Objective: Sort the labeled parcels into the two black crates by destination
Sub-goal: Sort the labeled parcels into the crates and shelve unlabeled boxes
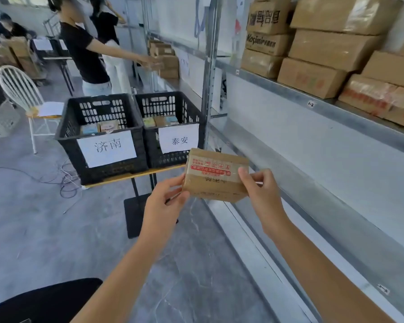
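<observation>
"Both forearms (131, 264) stretch out from the bottom of the frame. What are they holding?"

"One small brown cardboard parcel (214, 180), in the air at the centre of the frame. It's in front of the metal shelving rack (313, 141) and just below the right crate (170, 159). The left hand (163, 201) grips its left end, thumb and fingers curled round the edge. The right hand (264, 197) pinches the right end, thumb on the top face and fingers bent behind."

"Heavy, would you say?"

"I'd guess light, since fingertips at the two ends carry it level. The carton looks stiff, with square corners and no sag."

"Slippery?"

"The glossy tape with red print across the top probably is. Bare cardboard at the ends, where both hands sit, should give the better hold. Squeezing a corner too hard could dent it."

"Which crate does it go in?"

"There's dark writing on the top face, but it's upside down from here and I can't make it out. The left crate (112, 171) and the right one each carry a white paper sign, and both already have small packets inside."
</observation>
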Motion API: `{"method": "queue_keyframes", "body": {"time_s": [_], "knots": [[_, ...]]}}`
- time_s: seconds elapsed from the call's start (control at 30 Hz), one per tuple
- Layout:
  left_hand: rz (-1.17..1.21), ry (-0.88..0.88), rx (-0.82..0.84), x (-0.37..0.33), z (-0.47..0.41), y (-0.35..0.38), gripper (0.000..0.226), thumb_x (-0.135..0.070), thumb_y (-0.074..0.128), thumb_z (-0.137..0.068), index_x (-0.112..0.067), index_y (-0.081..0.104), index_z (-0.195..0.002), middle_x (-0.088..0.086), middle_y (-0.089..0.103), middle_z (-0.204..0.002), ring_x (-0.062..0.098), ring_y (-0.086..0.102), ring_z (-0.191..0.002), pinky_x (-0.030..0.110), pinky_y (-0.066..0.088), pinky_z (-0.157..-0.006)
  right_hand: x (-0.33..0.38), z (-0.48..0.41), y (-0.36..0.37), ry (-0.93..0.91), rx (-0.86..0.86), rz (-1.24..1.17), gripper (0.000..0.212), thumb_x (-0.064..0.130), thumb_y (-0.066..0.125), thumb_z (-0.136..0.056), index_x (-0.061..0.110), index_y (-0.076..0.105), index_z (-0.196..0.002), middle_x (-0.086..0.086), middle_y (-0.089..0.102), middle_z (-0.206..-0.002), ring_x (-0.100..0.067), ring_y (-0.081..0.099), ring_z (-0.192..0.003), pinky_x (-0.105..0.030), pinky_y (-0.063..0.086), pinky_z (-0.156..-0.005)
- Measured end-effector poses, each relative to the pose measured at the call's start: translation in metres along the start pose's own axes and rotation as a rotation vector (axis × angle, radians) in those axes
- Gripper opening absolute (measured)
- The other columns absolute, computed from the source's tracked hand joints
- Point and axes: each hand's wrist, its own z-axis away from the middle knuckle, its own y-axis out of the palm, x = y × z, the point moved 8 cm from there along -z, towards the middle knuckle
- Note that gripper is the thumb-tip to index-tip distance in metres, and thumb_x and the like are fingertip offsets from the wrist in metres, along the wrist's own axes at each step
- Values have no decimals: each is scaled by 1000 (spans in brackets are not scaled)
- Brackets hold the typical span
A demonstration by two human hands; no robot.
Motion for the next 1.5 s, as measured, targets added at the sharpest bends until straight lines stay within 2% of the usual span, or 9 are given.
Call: {"method": "queue_keyframes", "body": {"time_s": [0.3, 0.57, 0.73, 0.87, 1.0, 1.1, 1.23, 1.33, 1.5], "knots": [[180, -319, -116, 44, -75, -9, 29, -24, 46, -100, -13, 71, -112, -1, 75, -107, 13, 67, -108, 36, 47, -106, -26, -96, 62, -95, 218, 10, 33, 22, 67, -93, 22, 50, -121, 9, 61, -112, 2, 62, -98, -15, 55, -76], [113, -350, -193, 48, -154, 2, 34, -39, 51, -97, -16, 75, -103, -5, 77, -95, 3, 72, -84, 8, 52, -64, -43, -183, 102, -184, 431, -18, 44, 2, 70, -86, 22, 47, -117, 5, 60, -127, -9, 58, -122, -41, 53, -99], [126, -436, -275, 70, -180, -1, 24, -35, 57, -95, -19, 74, -100, -7, 77, -93, 1, 72, -82, 12, 54, -65, -47, -222, 124, -236, 512, -41, 47, 12, 75, -84, 27, 45, -116, 1, 51, -132, -7, 53, -127, -35, 53, -99], [167, -434, -304, 80, -201, -18, 26, -30, 59, -95, -14, 72, -111, -2, 76, -103, 9, 72, -95, 19, 56, -82, -48, -240, 150, -143, 563, -131, 34, 36, 69, -87, 27, 48, -113, 7, 61, -123, -7, 59, -117, -27, 57, -85], [176, -444, -340, 95, -231, -29, 26, -30, 62, -93, -18, 70, -114, -5, 75, -104, 11, 71, -97, 19, 56, -78, -45, -269, 180, -107, 511, -163, 21, 24, 62, -94, 25, 48, -110, 5, 62, -119, -4, 62, -110, -20, 55, -79], [214, -428, -336, 104, -257, -36, 22, -26, 62, -94, -14, 70, -111, -4, 75, -104, 9, 72, -93, 14, 54, -69, -40, -288, 205, -82, 513, -200, 30, 17, 64, -93, 25, 46, -116, 7, 61, -120, 3, 61, -106, -16, 53, -80], [191, -385, -317, 117, -303, -61, 23, -29, 67, -91, -14, 72, -108, -6, 74, -108, 12, 71, -98, 32, 57, -89, -27, -319, 244, -132, 501, -150, 43, 19, 67, -91, 26, 46, -128, 8, 61, -126, -3, 60, -114, -27, 55, -89], [211, -346, -365, 119, -338, -100, 22, -32, 65, -92, -15, 71, -105, -8, 75, -103, 11, 71, -99, 32, 58, -87, -9, -337, 289, -159, 535, -135, 41, 23, 65, -92, 38, 46, -126, 15, 61, -124, 2, 58, -113, -21, 55, -87], [285, -272, -456, 107, -391, -174, 36, -30, 66, -91, -22, 53, -123, 3, 76, -95, 10, 72, -91, 31, 60, -81, 27, -358, 379, -194, 588, -160, 59, 31, 66, -88, 41, 36, -138, 14, 55, -133, 4, 54, -120, -22, 52, -93]]}}
